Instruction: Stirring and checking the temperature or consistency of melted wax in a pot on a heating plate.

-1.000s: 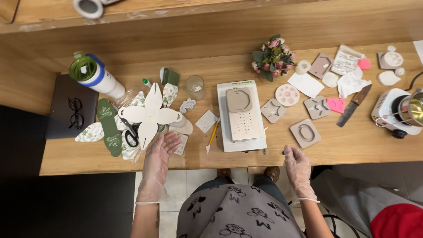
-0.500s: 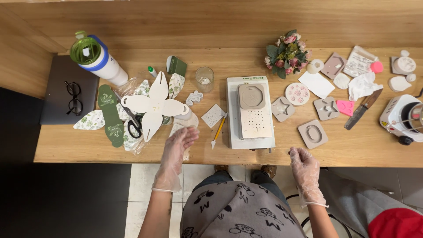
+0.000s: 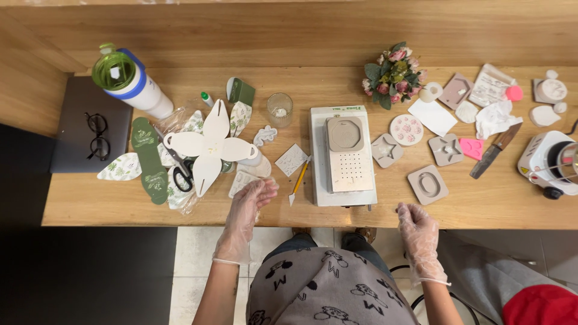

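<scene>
Both hands wear clear plastic gloves. My left hand (image 3: pixel 251 204) hovers over the wooden table's front edge with fingers loosely curled, holding nothing, just in front of a small white patterned piece (image 3: pixel 242 180) and beside a yellow craft knife (image 3: pixel 298 180). My right hand (image 3: pixel 415 225) rests at the table's front edge (image 3: pixel 494 219), fingers apart and empty, below a grey oval mould (image 3: pixel 428 184). Between the hands lies a white box (image 3: pixel 343 157) with a grey mould and a perforated sheet on top.
A white flower-shaped cutout (image 3: pixel 208 147), scissors (image 3: pixel 180 171) and green leaf pieces (image 3: pixel 147 159) lie at left, with a bottle (image 3: pixel 129 81), a laptop and glasses (image 3: pixel 96 135). A glass (image 3: pixel 279 108), flowers (image 3: pixel 391 75), several moulds, a knife (image 3: pixel 495 150) and a small hotplate (image 3: pixel 551 162) sit to the right.
My left hand has lifted slightly off the cutouts and drawn back toward the table's front edge. My right hand has stayed at the edge. The view has shifted a little.
</scene>
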